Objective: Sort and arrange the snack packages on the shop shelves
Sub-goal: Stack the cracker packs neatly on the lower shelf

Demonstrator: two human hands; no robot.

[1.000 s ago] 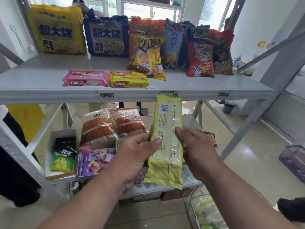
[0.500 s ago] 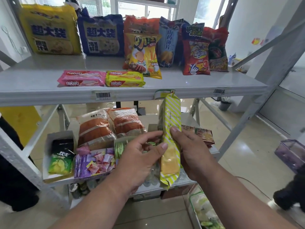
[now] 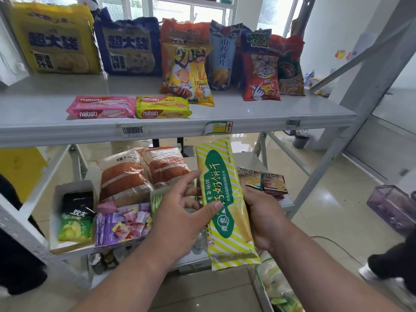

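A long yellow-and-white striped biscuit pack (image 3: pixel 227 192) with a green label stands upright in front of the lower shelf, front side towards me. My right hand (image 3: pixel 263 212) grips it from behind on its right edge. My left hand (image 3: pixel 182 212) is beside it with fingers spread, thumb resting on the pack's front. On the top shelf (image 3: pixel 270 111) lie a pink Nabati pack (image 3: pixel 101 107) and a yellow Nabati pack (image 3: pixel 162 107); behind them stand several big snack bags, among them a yellow bag (image 3: pixel 54 39) and a blue one (image 3: pixel 130 46).
The lower shelf holds two orange bread bags (image 3: pixel 126 176), a purple candy bag (image 3: pixel 121 224), a white box (image 3: pixel 56 212) with a green-black chip bag, and small brown packs (image 3: pixel 270 181). A diagonal metal brace (image 3: pixel 351 145) runs on the right. A bin of goods (image 3: pixel 276 289) sits on the floor.
The striped pack has been turned about its long axis: its back with the barcode faced me, then its edge, now its green-labelled front. My left hand's fingers have loosened and spread.
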